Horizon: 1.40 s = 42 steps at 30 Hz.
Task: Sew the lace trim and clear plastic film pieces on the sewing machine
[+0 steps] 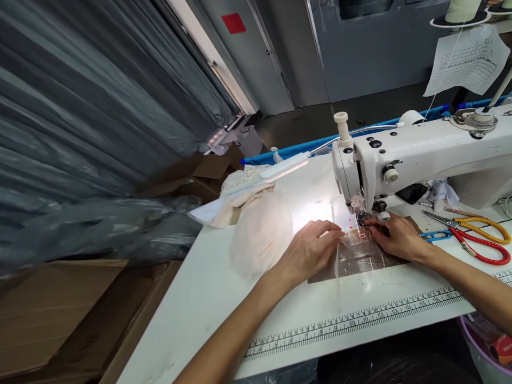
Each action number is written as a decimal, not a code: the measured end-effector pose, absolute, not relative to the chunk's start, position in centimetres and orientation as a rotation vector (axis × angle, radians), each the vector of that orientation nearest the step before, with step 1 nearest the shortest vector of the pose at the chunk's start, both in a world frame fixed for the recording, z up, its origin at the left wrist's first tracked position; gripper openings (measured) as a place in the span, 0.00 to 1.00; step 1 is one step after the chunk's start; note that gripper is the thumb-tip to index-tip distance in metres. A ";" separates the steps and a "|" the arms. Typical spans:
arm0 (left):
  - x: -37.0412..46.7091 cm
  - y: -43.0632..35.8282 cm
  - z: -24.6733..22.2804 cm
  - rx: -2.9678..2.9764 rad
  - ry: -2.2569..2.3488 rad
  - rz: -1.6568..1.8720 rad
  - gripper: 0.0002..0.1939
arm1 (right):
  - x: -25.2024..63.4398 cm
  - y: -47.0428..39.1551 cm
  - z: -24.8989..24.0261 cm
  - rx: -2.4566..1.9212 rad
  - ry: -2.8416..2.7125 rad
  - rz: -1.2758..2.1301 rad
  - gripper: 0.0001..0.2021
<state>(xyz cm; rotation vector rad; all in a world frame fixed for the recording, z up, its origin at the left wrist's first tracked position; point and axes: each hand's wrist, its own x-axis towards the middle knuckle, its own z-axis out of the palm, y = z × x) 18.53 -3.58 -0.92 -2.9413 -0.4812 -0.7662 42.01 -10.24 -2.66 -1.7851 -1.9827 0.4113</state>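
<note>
Sewing machine at right, its needle area lit. Brown sheet flat on the white table below it, clear film over it, reaching the needle area. My left hand: fingers drawn nearly together at the film's far left part; cannot tell if they pinch it. My right hand: thumb and forefinger slightly parted, just right of the needle area; hold on film unclear. Scissors farther right. Pale sheer fabric left of my left hand. Printed ruler along near edge.
</note>
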 end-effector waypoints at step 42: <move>22.7 1.8 -1.5 -3.203 -0.754 -0.504 0.12 | 38.7 -11.3 -1.3 -1.938 -2.135 0.425 0.10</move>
